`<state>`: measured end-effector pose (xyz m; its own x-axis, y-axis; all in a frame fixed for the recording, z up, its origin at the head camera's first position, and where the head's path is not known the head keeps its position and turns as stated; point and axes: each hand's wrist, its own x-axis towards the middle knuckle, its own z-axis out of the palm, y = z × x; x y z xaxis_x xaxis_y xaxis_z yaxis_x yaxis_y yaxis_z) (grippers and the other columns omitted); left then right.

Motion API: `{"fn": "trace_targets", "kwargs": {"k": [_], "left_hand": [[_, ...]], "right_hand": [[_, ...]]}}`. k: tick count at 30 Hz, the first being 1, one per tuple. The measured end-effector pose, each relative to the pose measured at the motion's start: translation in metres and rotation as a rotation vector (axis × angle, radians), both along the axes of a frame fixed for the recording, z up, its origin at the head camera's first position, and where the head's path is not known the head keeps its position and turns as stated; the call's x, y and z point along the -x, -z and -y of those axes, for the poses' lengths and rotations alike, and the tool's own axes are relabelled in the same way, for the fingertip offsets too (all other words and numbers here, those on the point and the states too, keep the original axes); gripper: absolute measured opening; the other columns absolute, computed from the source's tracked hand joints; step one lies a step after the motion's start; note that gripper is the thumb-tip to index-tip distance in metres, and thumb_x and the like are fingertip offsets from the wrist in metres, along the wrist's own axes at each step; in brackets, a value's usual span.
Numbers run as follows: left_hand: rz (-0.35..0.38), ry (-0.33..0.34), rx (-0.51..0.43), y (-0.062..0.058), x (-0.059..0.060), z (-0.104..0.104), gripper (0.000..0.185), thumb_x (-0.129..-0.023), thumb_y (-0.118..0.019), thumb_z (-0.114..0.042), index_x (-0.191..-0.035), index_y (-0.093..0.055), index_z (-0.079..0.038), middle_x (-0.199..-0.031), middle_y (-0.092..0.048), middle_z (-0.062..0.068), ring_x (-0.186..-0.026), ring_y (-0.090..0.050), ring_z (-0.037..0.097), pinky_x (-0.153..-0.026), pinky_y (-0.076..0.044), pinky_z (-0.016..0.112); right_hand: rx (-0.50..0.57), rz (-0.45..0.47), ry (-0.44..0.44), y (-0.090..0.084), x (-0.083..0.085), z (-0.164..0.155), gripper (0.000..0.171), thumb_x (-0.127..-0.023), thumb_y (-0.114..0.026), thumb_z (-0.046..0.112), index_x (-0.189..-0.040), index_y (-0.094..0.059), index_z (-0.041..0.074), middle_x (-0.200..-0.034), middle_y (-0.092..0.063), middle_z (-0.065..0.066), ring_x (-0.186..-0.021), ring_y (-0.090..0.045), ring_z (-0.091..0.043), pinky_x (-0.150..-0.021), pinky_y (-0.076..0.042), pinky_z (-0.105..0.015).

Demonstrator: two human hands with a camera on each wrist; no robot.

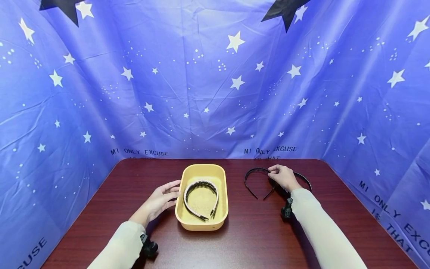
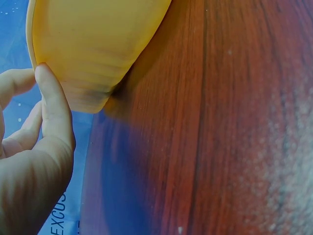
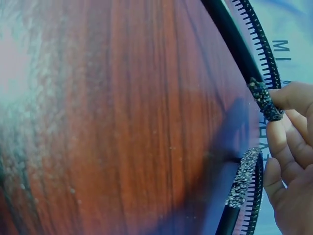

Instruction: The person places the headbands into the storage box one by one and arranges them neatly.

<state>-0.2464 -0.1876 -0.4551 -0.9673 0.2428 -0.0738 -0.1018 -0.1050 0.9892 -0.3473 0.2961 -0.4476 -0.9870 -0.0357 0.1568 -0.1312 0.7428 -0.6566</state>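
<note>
Yellow tray holds toothed headband; left hand open against tray; right hand pinches black headband.

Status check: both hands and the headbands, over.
Left hand open, touching yellow tray. Right hand pinching black toothed headband on table. Path to tray unobstructed.

Both arms wear cream long sleeves; a small black camera is strapped under each wrist.
</note>
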Motion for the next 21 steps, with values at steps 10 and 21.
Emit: {"fn": "trace_targets", "kwargs": {"k": [10,21], "left_hand": [[0.006,-0.006,-0.005,0.001,0.0,0.0,0.062,-0.096,-0.061,-0.001,-0.152,-0.035,0.003,-0.132,-0.055,0.022,-0.103,-0.063,0.015,-0.087,-0.055,0.032],[0.008,-0.002,-0.006,0.003,0.002,0.001,0.062,-0.096,-0.062,-0.001,-0.152,-0.035,0.003,-0.133,-0.054,0.023,-0.102,-0.063,0.014,-0.086,-0.056,0.03]], "right_hand": [[-0.001,0.035,-0.042,-0.011,-0.003,0.003,0.028,-0.096,-0.065,0.015,-0.12,-0.067,-0.001,-0.104,-0.072,-0.016,-0.078,-0.063,-0.019,-0.064,-0.051,-0.033],[0.035,0.082,-0.089,-0.018,-0.005,0.004,0.027,-0.099,-0.062,0.013,-0.122,-0.067,-0.001,-0.097,-0.069,-0.015,-0.065,-0.058,-0.019,-0.059,-0.055,-0.037]]}}
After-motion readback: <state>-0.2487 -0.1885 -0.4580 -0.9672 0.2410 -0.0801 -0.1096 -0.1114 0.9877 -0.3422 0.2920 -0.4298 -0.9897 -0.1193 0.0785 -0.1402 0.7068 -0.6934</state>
